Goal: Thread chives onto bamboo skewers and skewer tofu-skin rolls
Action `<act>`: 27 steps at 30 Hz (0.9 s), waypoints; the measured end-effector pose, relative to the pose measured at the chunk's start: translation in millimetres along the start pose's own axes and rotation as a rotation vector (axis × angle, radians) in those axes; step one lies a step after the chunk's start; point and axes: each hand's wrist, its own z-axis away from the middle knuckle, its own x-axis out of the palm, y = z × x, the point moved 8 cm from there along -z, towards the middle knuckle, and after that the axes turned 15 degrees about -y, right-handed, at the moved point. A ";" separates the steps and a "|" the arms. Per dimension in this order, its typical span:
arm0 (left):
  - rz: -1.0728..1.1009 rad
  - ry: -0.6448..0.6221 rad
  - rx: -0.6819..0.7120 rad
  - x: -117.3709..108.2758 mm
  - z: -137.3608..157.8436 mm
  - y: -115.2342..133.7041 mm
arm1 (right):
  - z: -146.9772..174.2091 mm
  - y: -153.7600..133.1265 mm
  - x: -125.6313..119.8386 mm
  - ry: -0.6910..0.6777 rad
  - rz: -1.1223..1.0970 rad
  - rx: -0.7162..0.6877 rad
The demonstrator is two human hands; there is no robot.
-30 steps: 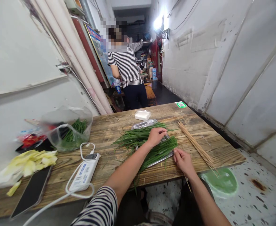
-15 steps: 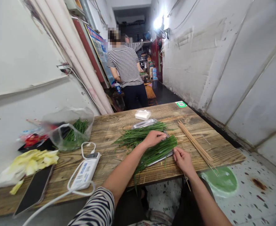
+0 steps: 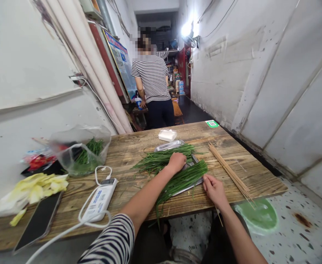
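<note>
My left hand (image 3: 178, 161) reaches between two bundles of green chives, fingers curled down at the edge of the far chives (image 3: 163, 156). Its fingertips are mostly hidden, so what they pinch cannot be made out. The near chives (image 3: 187, 178) lie across a metal tray (image 3: 195, 183), with their cut ends to the right. Just right of those ends, my right hand (image 3: 214, 187) is closed in a pinch on a thin bamboo skewer (image 3: 219, 216), which sticks out below the palm past the table edge. Loose bamboo skewers (image 3: 228, 168) lie in a pile further right.
A second metal tray (image 3: 169, 145) and a white box (image 3: 167, 135) sit behind the chives. On the left are a plastic bag (image 3: 92, 154) of greens, a white power strip (image 3: 102, 200) with cable, a phone (image 3: 38, 222) and yellow leaves (image 3: 40, 185). A person (image 3: 152, 80) stands beyond the table.
My left hand has drawn back from above the near chives' cut ends, its fingers now down between the bundles. My right hand stays nearly in place. The person beyond has shifted slightly.
</note>
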 end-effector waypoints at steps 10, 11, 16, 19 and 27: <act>0.112 0.014 -0.021 -0.6 -0.4 -4.8 | -0.9 2.7 0.2 -0.006 0.000 0.001; 0.146 0.028 -0.018 -1.5 0.1 -6.1 | -0.8 3.8 0.2 -0.006 -0.004 0.004; 0.313 0.065 0.015 -5.6 0.5 -10.6 | -0.3 3.1 0.9 -0.012 -0.020 -0.007; 0.449 0.109 0.042 -5.8 -1.8 -11.4 | -0.5 -0.5 1.6 -0.018 -0.015 -0.015; 0.818 0.131 0.083 -3.8 -4.4 -5.1 | -1.2 -8.0 1.8 -0.021 -0.010 -0.004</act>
